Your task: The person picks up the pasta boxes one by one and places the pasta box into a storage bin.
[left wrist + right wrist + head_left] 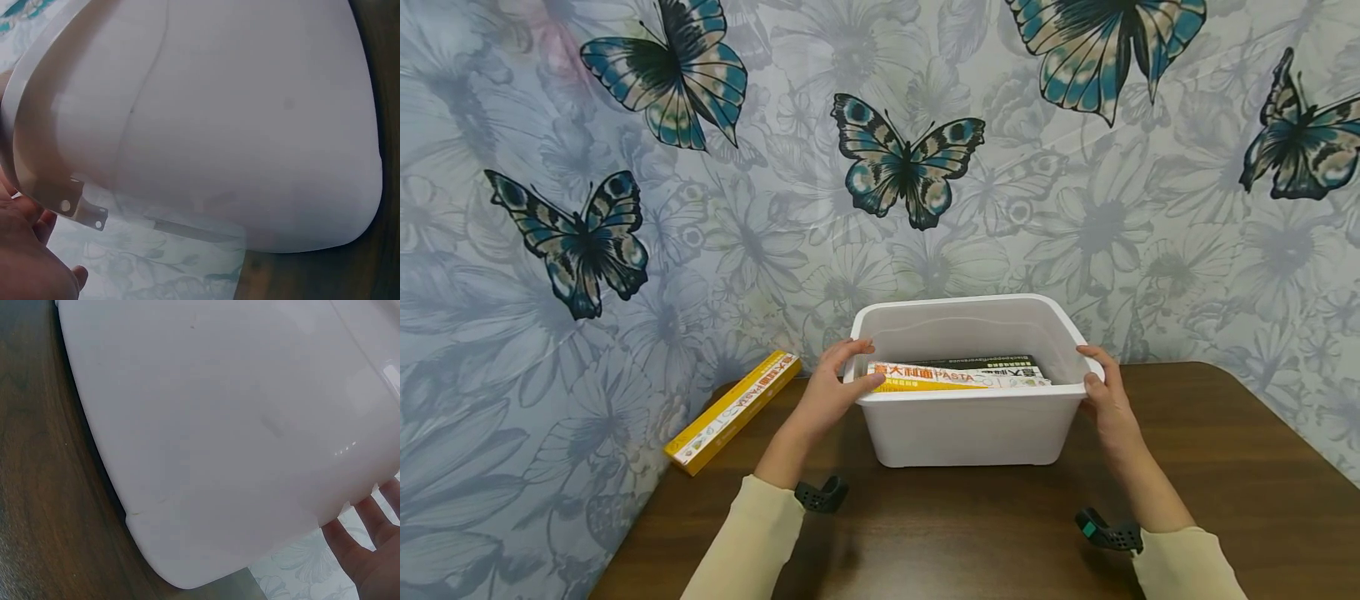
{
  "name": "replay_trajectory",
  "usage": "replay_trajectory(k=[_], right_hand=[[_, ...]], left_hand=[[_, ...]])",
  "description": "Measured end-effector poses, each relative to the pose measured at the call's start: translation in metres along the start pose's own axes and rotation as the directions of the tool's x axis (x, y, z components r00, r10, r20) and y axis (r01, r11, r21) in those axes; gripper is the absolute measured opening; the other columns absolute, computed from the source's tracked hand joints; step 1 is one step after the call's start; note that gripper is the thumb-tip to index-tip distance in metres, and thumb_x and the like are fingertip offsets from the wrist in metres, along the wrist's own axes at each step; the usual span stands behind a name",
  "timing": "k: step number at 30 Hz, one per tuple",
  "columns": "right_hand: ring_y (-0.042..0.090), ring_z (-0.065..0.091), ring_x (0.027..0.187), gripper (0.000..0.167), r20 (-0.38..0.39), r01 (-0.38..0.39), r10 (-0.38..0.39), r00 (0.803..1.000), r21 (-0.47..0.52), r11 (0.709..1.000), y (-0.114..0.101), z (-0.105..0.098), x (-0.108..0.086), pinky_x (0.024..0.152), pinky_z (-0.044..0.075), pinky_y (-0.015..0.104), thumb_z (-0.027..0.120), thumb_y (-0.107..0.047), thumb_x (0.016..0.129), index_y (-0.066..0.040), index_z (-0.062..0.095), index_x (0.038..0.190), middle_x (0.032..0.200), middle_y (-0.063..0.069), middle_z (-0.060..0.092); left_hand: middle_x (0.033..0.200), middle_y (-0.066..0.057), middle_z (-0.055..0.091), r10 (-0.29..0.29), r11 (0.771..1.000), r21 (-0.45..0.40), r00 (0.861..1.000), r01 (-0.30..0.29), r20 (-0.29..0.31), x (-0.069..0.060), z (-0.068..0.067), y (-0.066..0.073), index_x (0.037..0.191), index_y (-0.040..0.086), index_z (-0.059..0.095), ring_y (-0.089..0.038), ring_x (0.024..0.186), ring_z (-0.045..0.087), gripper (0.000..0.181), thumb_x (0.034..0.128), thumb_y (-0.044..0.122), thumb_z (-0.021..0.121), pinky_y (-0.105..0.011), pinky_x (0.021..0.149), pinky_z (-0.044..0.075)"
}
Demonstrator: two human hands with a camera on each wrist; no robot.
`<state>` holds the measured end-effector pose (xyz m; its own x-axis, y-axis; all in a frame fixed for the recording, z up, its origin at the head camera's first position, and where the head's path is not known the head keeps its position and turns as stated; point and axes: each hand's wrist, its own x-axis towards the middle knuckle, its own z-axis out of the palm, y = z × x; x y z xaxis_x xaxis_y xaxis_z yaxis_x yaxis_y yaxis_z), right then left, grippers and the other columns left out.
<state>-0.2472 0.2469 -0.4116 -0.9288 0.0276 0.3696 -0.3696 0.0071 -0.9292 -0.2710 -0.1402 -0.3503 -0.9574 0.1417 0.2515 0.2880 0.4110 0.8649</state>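
A white plastic bin stands on the wooden table. My left hand grips its left rim, the thumb at the front corner and the fingers over the side. On the opposite side, my right hand holds the right rim, its thumb over the edge. The right wrist view shows fingers curled under the rim. Inside the bin lie a yellow-and-white pasta box and a dark-topped box; their lower parts are hidden by the front wall.
A yellow pasta box lies slanted at the table's left edge, left of the bin. Behind the table hangs a floral backdrop with butterflies. Dark bands circle both wrists.
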Motion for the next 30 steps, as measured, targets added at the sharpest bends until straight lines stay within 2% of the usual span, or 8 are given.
replay_trajectory(k=[5, 10, 12, 15, 19, 21, 25, 30], right_hand=[[0.01, 0.034, 0.127, 0.045, 0.0, -0.001, 0.001, 1.0, 0.013, 1.0, 0.001, 0.001, 0.001, 0.096, 0.029, 0.041, 0.033, -0.029, 0.106, -0.026, 0.031, 0.151, 0.15, -0.011, 0.025], [0.012, 0.035, 0.127, 0.045, 0.002, 0.007, -0.007, 1.0, 0.02, 1.0, 0.0, 0.002, 0.001, 0.095, 0.029, 0.041, 0.033, -0.028, 0.106, -0.025, 0.031, 0.151, 0.15, -0.009, 0.025], [0.013, 0.035, 0.126, 0.045, 0.002, 0.006, -0.006, 1.0, 0.015, 1.0, 0.0, 0.002, 0.0, 0.095, 0.03, 0.038, 0.033, -0.028, 0.106, -0.025, 0.03, 0.151, 0.15, -0.009, 0.026], [0.013, 0.035, 0.127, 0.045, 0.003, 0.003, -0.003, 1.0, 0.005, 1.0, -0.001, 0.002, 0.0, 0.094, 0.031, 0.034, 0.032, -0.029, 0.106, -0.025, 0.03, 0.151, 0.15, -0.009, 0.026], [0.013, 0.035, 0.127, 0.045, 0.0, -0.001, 0.001, 1.0, -0.003, 1.0, -0.001, 0.001, 0.0, 0.095, 0.031, 0.036, 0.032, -0.03, 0.106, -0.025, 0.03, 0.151, 0.15, -0.009, 0.025], [0.013, 0.034, 0.127, 0.046, 0.0, -0.003, 0.003, 1.0, -0.003, 1.0, -0.001, 0.001, 0.0, 0.096, 0.03, 0.038, 0.033, -0.03, 0.106, -0.025, 0.03, 0.151, 0.151, -0.009, 0.025], [0.013, 0.033, 0.129, 0.046, 0.002, -0.01, 0.01, 1.0, -0.004, 1.0, -0.001, 0.0, 0.0, 0.097, 0.029, 0.042, 0.032, -0.031, 0.106, -0.025, 0.029, 0.152, 0.153, -0.008, 0.023], [0.013, 0.032, 0.13, 0.047, 0.005, -0.011, 0.012, 1.0, -0.008, 1.0, -0.001, 0.0, 0.001, 0.099, 0.028, 0.042, 0.032, -0.032, 0.106, -0.024, 0.028, 0.153, 0.154, -0.007, 0.023]], left_hand=[[0.151, 0.001, 0.046, 0.021, 1.0, -0.004, 1.0, -0.021, 0.0, -0.002, 0.0, -0.005, 0.138, 0.023, 0.057, -0.021, 0.154, 0.018, 0.054, 0.0883, 0.03, 0.075, -0.057, 0.123, 0.015], [0.163, -0.001, 0.03, 0.016, 0.999, -0.041, 1.0, -0.015, 0.005, -0.006, 0.001, -0.011, 0.143, 0.026, 0.052, -0.024, 0.156, 0.014, 0.054, 0.0929, 0.034, 0.069, -0.06, 0.123, 0.014], [0.166, -0.003, 0.024, 0.026, 0.998, -0.056, 1.0, -0.026, 0.003, -0.008, 0.002, -0.013, 0.146, 0.023, 0.049, -0.026, 0.156, 0.013, 0.055, 0.095, 0.032, 0.067, -0.06, 0.123, 0.013], [0.166, -0.004, 0.026, 0.067, 0.995, -0.077, 0.998, -0.068, -0.013, -0.013, 0.004, -0.014, 0.149, 0.018, 0.046, -0.026, 0.157, 0.011, 0.056, 0.0967, 0.026, 0.065, -0.056, 0.124, 0.013], [0.163, 0.001, 0.032, 0.106, 0.99, -0.087, 0.994, -0.109, -0.037, -0.018, 0.005, -0.017, 0.15, 0.013, 0.043, -0.024, 0.156, 0.015, 0.057, 0.0974, 0.022, 0.063, -0.054, 0.125, 0.014], [0.163, 0.004, 0.032, 0.097, 0.991, -0.086, 0.994, -0.101, -0.052, -0.021, 0.006, -0.017, 0.151, 0.014, 0.043, -0.023, 0.155, 0.018, 0.058, 0.0973, 0.025, 0.063, -0.055, 0.124, 0.016], [0.162, 0.002, 0.035, 0.084, 0.992, -0.084, 0.992, -0.092, -0.089, -0.026, 0.005, -0.02, 0.151, 0.017, 0.042, -0.027, 0.153, 0.025, 0.061, 0.0961, 0.026, 0.065, -0.059, 0.122, 0.019], [0.161, -0.003, 0.037, 0.057, 0.987, -0.141, 0.99, -0.075, -0.13, -0.033, -0.001, -0.03, 0.154, 0.022, 0.035, -0.028, 0.15, 0.031, 0.064, 0.0967, 0.025, 0.065, -0.059, 0.12, 0.022]])
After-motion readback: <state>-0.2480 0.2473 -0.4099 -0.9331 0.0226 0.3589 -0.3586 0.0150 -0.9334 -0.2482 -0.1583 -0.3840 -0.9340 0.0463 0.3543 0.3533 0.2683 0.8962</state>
